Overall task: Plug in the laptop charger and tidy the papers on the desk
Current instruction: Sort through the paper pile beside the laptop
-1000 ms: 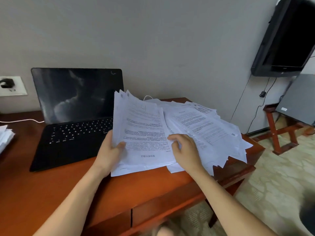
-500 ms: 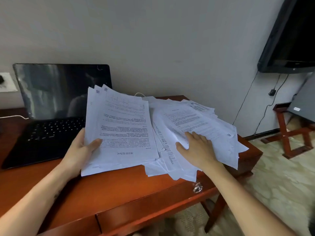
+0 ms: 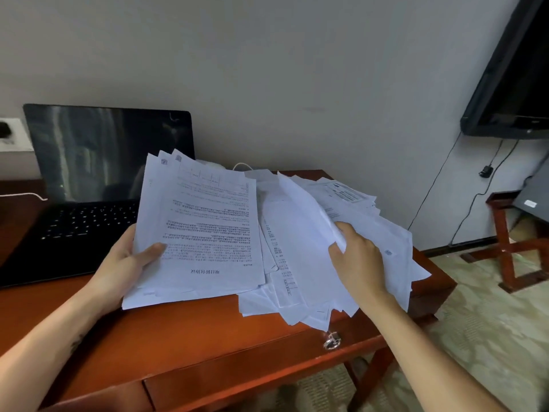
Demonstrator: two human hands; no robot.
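My left hand (image 3: 127,263) grips a stack of printed sheets (image 3: 205,230) by its left edge, thumb on top, tilted up off the desk. A loose pile of white papers (image 3: 371,227) is spread over the right end of the red-brown desk (image 3: 193,337). My right hand (image 3: 356,260) pinches a curled sheet (image 3: 297,233) lifted from that pile. An open black laptop (image 3: 89,185) with a dark screen stands at the left. A white cable (image 3: 23,195) runs left of it, and a wall socket (image 3: 12,135) holds a black plug.
A white cable loop (image 3: 242,165) shows behind the papers. A key (image 3: 332,341) hangs in the desk drawer's front. A wall-mounted black TV (image 3: 514,78) hangs at the right above a red wooden stand (image 3: 514,245). Patterned carpet covers the floor.
My right hand went from lying flat on the loose pile to lifting one sheet, which now curls up. The left hand's stack stays tilted up and has shifted slightly left.
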